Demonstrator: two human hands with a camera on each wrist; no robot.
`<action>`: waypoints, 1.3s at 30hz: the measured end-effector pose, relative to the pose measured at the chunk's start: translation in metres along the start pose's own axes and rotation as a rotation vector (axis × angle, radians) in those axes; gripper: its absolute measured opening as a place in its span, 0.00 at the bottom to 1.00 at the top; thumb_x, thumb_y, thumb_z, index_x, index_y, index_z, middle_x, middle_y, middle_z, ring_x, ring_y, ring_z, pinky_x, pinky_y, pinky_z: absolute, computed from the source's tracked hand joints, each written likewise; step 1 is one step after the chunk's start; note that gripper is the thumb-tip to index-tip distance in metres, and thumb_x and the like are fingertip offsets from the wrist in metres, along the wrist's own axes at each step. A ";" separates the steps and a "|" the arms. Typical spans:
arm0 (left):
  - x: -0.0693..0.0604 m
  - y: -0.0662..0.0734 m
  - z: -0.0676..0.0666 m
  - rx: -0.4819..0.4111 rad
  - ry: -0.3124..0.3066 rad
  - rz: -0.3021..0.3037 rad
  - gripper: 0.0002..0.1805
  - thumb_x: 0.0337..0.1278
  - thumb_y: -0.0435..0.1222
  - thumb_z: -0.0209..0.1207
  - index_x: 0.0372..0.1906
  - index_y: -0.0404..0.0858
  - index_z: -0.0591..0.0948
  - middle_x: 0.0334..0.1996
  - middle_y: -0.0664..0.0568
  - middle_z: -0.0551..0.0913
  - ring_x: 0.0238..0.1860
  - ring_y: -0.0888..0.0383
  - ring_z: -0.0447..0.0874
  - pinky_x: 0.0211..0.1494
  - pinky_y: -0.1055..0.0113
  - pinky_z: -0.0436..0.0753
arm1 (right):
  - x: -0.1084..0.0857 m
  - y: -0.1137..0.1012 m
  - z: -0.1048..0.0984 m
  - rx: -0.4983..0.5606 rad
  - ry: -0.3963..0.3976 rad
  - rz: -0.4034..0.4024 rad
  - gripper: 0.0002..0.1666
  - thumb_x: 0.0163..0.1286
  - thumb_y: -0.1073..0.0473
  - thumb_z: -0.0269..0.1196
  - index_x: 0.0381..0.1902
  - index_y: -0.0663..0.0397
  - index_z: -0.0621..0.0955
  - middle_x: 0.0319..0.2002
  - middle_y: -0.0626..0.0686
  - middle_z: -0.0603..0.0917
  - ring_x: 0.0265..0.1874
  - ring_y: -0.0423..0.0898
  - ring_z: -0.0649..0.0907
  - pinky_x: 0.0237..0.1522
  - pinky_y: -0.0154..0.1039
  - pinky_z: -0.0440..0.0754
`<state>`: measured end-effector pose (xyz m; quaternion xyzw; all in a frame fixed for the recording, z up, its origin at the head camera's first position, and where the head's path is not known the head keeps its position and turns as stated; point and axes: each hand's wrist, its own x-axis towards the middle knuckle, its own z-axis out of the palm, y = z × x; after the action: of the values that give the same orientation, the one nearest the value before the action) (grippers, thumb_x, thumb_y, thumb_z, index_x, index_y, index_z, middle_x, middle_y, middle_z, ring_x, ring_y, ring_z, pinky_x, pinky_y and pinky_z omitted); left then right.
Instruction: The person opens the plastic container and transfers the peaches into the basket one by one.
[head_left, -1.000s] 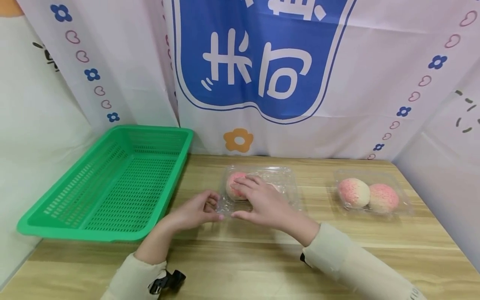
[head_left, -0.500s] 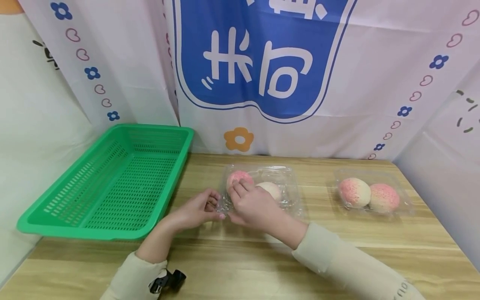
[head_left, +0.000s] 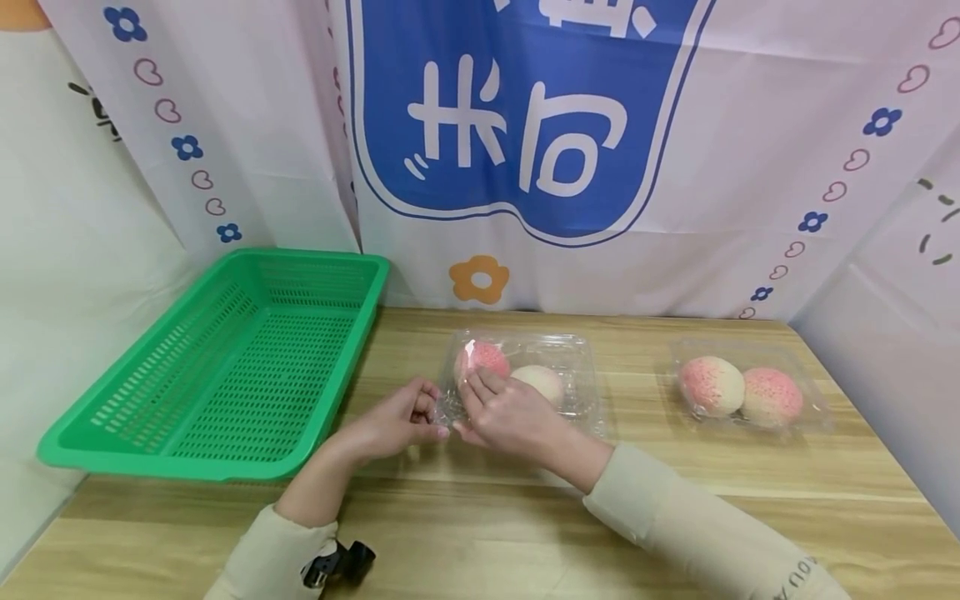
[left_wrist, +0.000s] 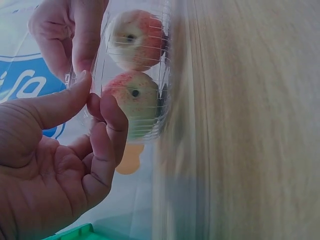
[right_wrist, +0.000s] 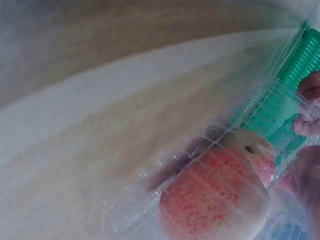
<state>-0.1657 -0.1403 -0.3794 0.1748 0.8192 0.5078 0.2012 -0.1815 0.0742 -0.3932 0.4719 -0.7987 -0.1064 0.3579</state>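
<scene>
A clear plastic clamshell box (head_left: pixel 579 367) lies on the table, holding two pink-and-cream artificial-looking peaches (head_left: pixel 491 358), each with a dark spot visible in the left wrist view. My left hand (head_left: pixel 393 423) pinches the box's near left corner between thumb and fingers. Beside it, my right hand (head_left: pixel 517 418) grips the near edge, fingers bent over the lid and thumb low at the front. Part of the cream peach (head_left: pixel 542 383) is behind the right hand. From the left wrist, both hands meet at the box's rim, above the peaches (left_wrist: pixel 131 97).
A green perforated plastic basket (head_left: pixel 367 333) stands at the left. Another clear box (head_left: pixel 813 408) with two peaches (head_left: pixel 712 386) sits at the right. A printed cloth (head_left: pixel 420 267) hangs behind the wooden table (head_left: pixel 525 533).
My right hand has come down from over the lid to the box's near edge, its fingers now bent there. My left hand stays at the corner.
</scene>
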 end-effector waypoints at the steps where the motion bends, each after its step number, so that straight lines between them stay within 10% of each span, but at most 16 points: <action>1: 0.000 0.000 0.000 -0.004 0.000 0.002 0.24 0.60 0.29 0.63 0.55 0.26 0.65 0.29 0.49 0.78 0.30 0.58 0.72 0.33 0.70 0.73 | 0.000 0.000 0.001 -0.003 0.005 -0.002 0.30 0.66 0.38 0.62 0.46 0.61 0.86 0.46 0.56 0.90 0.47 0.48 0.89 0.46 0.36 0.87; 39: 0.002 -0.002 0.003 -0.081 0.000 -0.095 0.26 0.64 0.37 0.63 0.56 0.27 0.64 0.30 0.48 0.81 0.29 0.55 0.77 0.34 0.63 0.79 | -0.032 0.020 -0.016 0.358 0.006 0.201 0.37 0.54 0.38 0.74 0.57 0.51 0.82 0.55 0.51 0.86 0.59 0.56 0.81 0.56 0.50 0.83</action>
<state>-0.1663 -0.1380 -0.3824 0.1272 0.8054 0.5303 0.2320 -0.1750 0.1146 -0.3869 0.4461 -0.8469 0.0750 0.2795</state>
